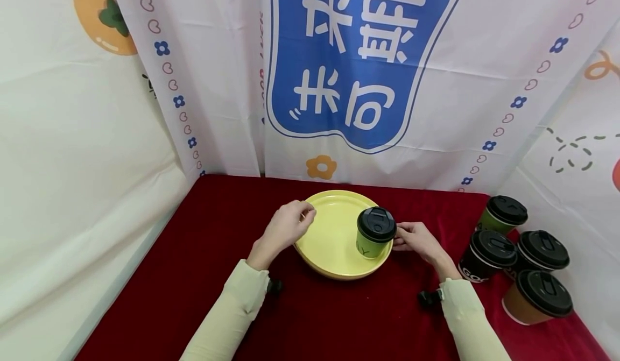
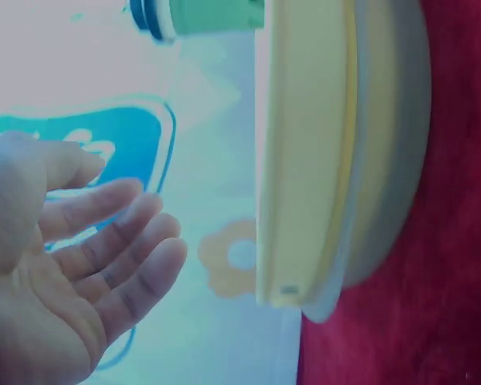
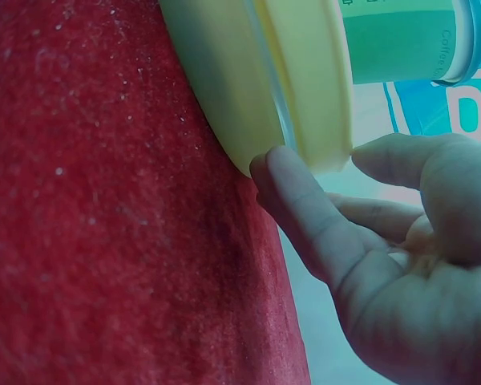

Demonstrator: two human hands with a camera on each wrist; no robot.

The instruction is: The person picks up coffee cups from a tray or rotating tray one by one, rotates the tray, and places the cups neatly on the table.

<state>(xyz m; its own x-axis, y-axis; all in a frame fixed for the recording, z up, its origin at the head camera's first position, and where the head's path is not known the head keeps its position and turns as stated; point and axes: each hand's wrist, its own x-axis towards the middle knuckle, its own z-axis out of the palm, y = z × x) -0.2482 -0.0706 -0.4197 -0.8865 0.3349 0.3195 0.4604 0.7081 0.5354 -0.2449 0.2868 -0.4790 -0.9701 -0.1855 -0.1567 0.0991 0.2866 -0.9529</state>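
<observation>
A round, shallow yellow tray [image 1: 334,232] with a raised rim lies on the red cloth. Standing on its right side is a green paper coffee cup [image 1: 370,247] with a black lid. My left hand [image 1: 290,221] is at the tray's left rim; the left wrist view shows its fingers loosely bent, holding nothing, with a gap to the tray. On the opposite side, my right hand [image 1: 416,240] pinches the rim, thumb at the upper edge and fingers [image 3: 293,188] against the side below. The right hand is beside the cup, not around it.
Several lidded cups cluster at the table's right: a green cup [image 1: 501,216], a black cup [image 1: 486,256], another black cup [image 1: 542,250] and a brown cup [image 1: 537,299]. A printed white curtain [image 1: 232,92] hangs behind the table, with cloth walls at both sides.
</observation>
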